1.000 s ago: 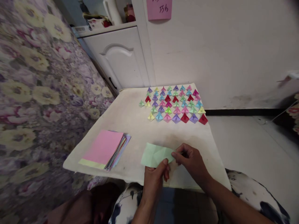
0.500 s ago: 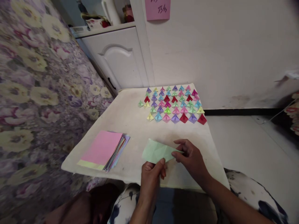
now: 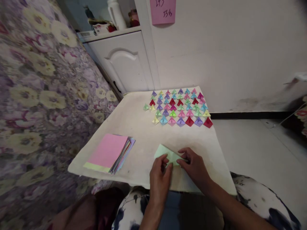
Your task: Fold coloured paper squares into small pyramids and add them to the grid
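A light green sheet of folded paper (image 3: 163,151) lies between my two hands near the table's front edge. My left hand (image 3: 161,172) holds its near left part, fingers curled over the top and thumb at the lower edge. At the paper's right end, my right hand (image 3: 193,164) pinches the corner between thumb and fingers. Part of the paper is hidden under the fingers. Beyond the hands stand rows of small folded paper pieces (image 3: 181,121) in many colours. To the left is a stack of coloured paper (image 3: 107,150) with a pink sheet on top.
A cream cloth covers the table (image 3: 134,127). Behind it are a white cabinet (image 3: 126,67) and a wall with a pink note (image 3: 163,12). A floral curtain (image 3: 43,102) hangs close along the left side. Pale floor (image 3: 254,143) shows at the right.
My left hand has moved from under the green paper's lower edge to over its near side. The paper has shifted slightly right and shows less of its surface. The camera view has tilted a little.
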Demonstrator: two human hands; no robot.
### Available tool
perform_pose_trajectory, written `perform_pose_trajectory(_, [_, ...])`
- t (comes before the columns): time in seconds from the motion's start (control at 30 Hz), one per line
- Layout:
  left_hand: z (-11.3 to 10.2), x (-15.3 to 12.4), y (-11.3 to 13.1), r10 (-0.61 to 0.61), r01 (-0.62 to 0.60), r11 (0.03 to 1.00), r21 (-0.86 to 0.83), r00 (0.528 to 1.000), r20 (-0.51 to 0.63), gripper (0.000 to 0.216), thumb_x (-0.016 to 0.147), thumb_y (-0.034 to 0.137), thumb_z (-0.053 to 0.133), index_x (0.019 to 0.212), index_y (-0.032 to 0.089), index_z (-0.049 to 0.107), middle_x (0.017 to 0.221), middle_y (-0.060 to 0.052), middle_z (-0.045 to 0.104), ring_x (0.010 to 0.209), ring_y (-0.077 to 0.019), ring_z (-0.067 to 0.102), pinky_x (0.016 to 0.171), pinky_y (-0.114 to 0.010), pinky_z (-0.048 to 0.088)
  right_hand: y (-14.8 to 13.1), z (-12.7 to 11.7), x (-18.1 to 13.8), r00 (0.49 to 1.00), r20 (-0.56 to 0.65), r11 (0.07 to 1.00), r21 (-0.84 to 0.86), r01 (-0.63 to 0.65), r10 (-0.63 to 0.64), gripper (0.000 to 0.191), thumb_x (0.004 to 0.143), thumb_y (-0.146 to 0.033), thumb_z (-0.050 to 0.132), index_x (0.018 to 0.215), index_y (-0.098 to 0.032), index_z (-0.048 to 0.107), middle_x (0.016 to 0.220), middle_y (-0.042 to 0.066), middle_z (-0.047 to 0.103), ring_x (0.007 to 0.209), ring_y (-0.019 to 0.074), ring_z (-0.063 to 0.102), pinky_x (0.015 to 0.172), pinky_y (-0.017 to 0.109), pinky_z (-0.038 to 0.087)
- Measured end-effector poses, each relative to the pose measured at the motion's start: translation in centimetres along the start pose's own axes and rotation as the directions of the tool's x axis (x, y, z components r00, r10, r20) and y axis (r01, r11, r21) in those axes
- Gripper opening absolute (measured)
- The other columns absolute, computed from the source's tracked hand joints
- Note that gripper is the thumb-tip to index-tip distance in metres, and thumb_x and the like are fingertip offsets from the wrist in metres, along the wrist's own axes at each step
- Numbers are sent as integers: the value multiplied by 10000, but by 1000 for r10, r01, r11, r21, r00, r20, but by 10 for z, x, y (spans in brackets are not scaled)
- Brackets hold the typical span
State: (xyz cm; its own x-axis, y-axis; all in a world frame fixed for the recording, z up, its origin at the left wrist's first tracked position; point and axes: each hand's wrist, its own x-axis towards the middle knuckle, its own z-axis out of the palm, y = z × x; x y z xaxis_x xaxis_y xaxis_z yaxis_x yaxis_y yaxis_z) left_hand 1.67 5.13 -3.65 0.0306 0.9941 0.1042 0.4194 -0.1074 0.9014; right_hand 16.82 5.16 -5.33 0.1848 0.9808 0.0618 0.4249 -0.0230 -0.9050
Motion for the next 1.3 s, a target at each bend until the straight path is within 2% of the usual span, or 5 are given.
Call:
perform_pose_trajectory(0.07, [9, 2, 1, -8, 4, 999, 46, 997, 77, 277, 791, 265, 529, 1057, 202, 574, 843, -36, 622, 775, -179, 563, 712, -282, 426, 0, 0, -2, 1000, 6, 998, -59, 16, -15, 241, 718, -218, 584, 959, -221, 574, 689, -26, 608, 638, 153, 588, 619, 263, 423])
perform_pose_trajectory(0.27, [14, 5, 1, 13, -52, 970, 238, 987, 161, 146, 815, 264, 478, 741, 192, 582, 700, -13, 569, 687, -170, 518, 612, -253, 375, 0, -10, -5, 991, 13, 959, -252, 133, -134, 171, 708, -155, 602, 865, -224, 609, 866, 21, 585, 860, 186, 549, 749, 297, 421])
perform_pose_trajectory(0.43, [12, 5, -1, 28, -83, 945, 316, 984, 175, 168, 833, 285, 466, 763, 196, 589, 759, -37, 599, 763, -193, 545, 660, -271, 384, 2, -17, -8, 988, 47, 919, -361, 156, -149, 19, 737, -192, 610, 731, -207, 599, 808, 29, 534, 810, 189, 506, 703, 295, 411])
perform_pose_trajectory(0.8, [18, 10, -1, 86, -135, 804, 579, 990, 112, 176, 852, 286, 449, 739, 216, 564, 742, -25, 618, 740, -207, 548, 659, -307, 336, 6, -17, -4, 986, 62, 853, -495, 168, -158, 139, 784, -221, 566, 652, -189, 541, 736, 30, 520, 743, 183, 477, 676, 300, 355])
perform_pose_trajectory(1.3, [24, 10, -2, 111, -155, 672, 724, 988, 109, 158, 865, 289, 436, 769, 213, 536, 773, -28, 610, 715, -202, 543, 651, -319, 302, 6, -16, 3, 992, 39, 817, -564, 119, -118, 143, 722, -240, 581, 597, -190, 532, 686, 22, 522, 678, 167, 494, 620, 282, 314])
